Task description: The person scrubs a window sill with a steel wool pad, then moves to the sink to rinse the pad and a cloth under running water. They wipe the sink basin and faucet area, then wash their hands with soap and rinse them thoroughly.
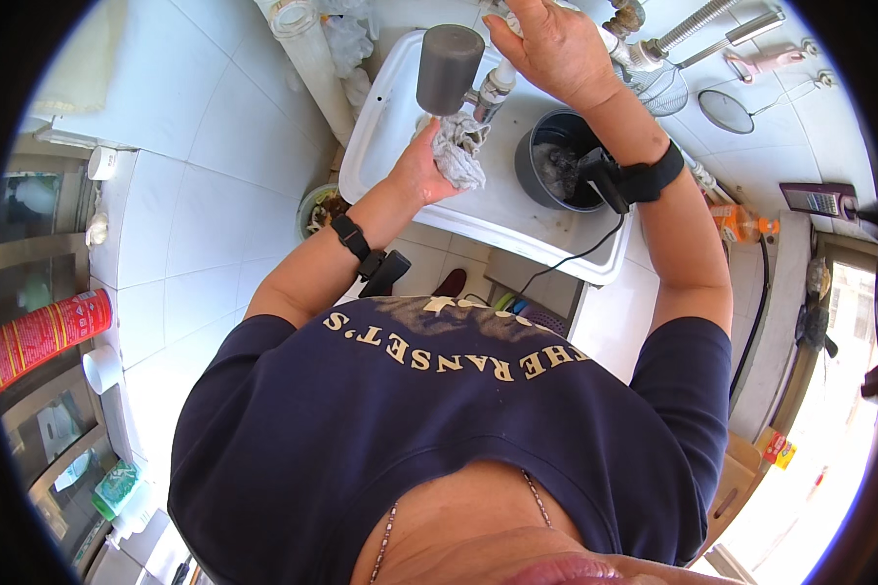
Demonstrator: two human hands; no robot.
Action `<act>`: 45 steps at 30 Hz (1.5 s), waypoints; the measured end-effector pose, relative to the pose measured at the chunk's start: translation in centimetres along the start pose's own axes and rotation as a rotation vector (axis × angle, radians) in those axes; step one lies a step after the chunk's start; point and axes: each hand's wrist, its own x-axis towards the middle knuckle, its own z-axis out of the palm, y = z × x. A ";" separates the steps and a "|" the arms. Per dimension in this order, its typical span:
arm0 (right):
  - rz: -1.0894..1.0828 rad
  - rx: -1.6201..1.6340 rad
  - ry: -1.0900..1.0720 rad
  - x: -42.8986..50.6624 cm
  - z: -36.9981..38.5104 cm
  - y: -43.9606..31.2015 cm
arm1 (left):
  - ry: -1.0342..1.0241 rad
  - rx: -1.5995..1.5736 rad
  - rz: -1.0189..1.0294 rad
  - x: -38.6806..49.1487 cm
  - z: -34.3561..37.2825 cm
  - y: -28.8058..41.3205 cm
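Observation:
My left hand (pixel 426 167) grips a crumpled whitish cloth (pixel 459 152) over the left part of a white sink (pixel 505 208). Just above the cloth is a dark grey cylinder (pixel 450 69), beside a metal faucet (pixel 494 91) with a white pipe. At the top of the view my right hand (pixel 552 47) is raised by the white pipework, its thumb spread from the fingers; its fingertips are cut off by the picture's edge, and whether it touches the pipework I cannot tell. A dark round pot (pixel 538 186) with water in it stands in the sink, below my right forearm.
Wire strainers (pixel 726 111) hang on the tiled wall at the right, near an orange bottle (pixel 735 224). A bowl of food scraps (pixel 323 208) stands left of the sink. A black cable (pixel 578 256) runs from my right wrist strap over the sink's front rim.

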 end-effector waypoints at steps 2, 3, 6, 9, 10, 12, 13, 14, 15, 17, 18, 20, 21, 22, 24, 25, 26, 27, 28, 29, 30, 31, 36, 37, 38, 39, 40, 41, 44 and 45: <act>-0.075 0.077 -0.008 0.4 -0.2 0.4 | -0.011 -0.019 0.002 0.5 -0.5 0.0; -0.097 0.110 -0.023 0.4 -0.3 0.6 | -0.045 -0.028 0.007 0.7 -0.7 0.0; -0.175 0.200 -0.089 0.6 -0.6 1.4 | -0.125 -0.035 0.020 0.9 -1.0 -0.1; -0.229 0.259 -0.152 0.7 -0.8 2.2 | -0.134 -0.017 0.026 0.6 -0.9 0.0; -0.273 0.277 -0.132 0.8 -0.9 2.3 | -0.118 -0.019 0.028 0.3 -0.5 -0.1; -0.320 0.295 -0.136 0.8 -1.0 2.8 | -0.084 -0.016 0.043 0.3 -0.4 -0.4; -0.317 0.309 -0.131 0.9 -1.1 2.6 | -0.067 -0.011 0.056 0.5 -0.5 -0.5; -0.312 0.323 -0.125 1.0 -1.1 2.3 | -0.050 -0.005 0.068 0.6 -0.8 -0.5; -0.311 0.333 -0.121 1.1 -1.3 2.2 | -0.073 -0.027 0.070 0.9 -1.0 -0.4; -0.195 0.238 -0.084 -0.3 -1.8 2.4 | -0.119 -0.069 0.075 1.6 -1.9 -0.1; -0.153 0.178 0.065 -2.5 -1.6 2.5 | -0.166 -0.082 0.062 2.2 -2.2 0.0; 0.024 0.254 0.286 -7.0 -0.2 0.7 | -0.260 -0.125 0.058 2.8 -2.8 0.2; 0.281 0.384 0.306 -10.5 2.6 -0.2 | -0.281 -0.111 0.046 2.8 -2.2 0.0; 0.534 0.530 0.248 -13.2 6.0 -0.9 | -0.296 -0.095 0.047 2.4 -1.7 -0.2; 0.770 0.718 0.195 -16.8 12.9 -1.4 | -0.252 -0.074 0.059 1.8 -0.9 -0.7; 0.841 0.703 0.243 -17.5 16.2 -2.2 | -0.191 -0.070 0.072 1.9 -0.5 -1.3; 1.077 1.066 0.305 -16.8 17.3 -3.8 | -0.123 -0.073 0.086 2.1 -0.7 -1.5; 1.056 1.057 0.311 -16.6 18.1 -5.2 | -0.147 -0.042 0.130 3.2 -1.5 -1.0; 1.039 1.039 0.332 -16.5 18.6 -6.2 | -0.178 -0.001 0.165 5.4 -2.3 -0.1; 1.034 1.025 0.346 -16.6 19.0 -7.3 | -0.197 0.036 0.194 6.6 -3.1 0.2; 0.905 0.812 0.295 -16.1 18.7 -8.1 | -0.182 0.046 0.215 6.6 -3.2 0.0; 0.817 0.490 0.329 -16.0 19.3 -8.0 | -0.167 0.054 0.238 6.8 -3.1 -0.4; 1.223 0.728 0.401 -13.0 16.6 -3.6 | -0.144 -0.017 0.278 4.3 0.5 -2.7; 1.188 0.719 0.384 -13.2 16.8 -3.8 | -0.104 -0.024 0.237 3.9 0.9 -2.9; 1.153 0.709 0.367 -13.7 17.4 -4.4 | -0.173 -0.003 0.189 4.3 0.3 -2.3; 1.112 0.703 0.349 -14.1 18.0 -5.2 | -0.243 0.017 0.146 5.2 -1.0 -0.8; 0.960 0.668 0.351 -14.5 18.8 -6.3 | -0.312 0.033 0.101 6.5 -2.7 0.6; 1.054 0.828 0.264 -13.6 18.1 -8.1 | -0.440 0.106 0.073 7.8 -5.1 2.4; 1.241 0.719 0.331 -13.8 18.9 -4.7 | -0.218 -0.012 0.143 7.1 -2.3 -1.3; 1.313 0.723 0.343 -14.1 18.2 -3.1 | -0.133 0.024 0.252 6.1 -1.1 -2.5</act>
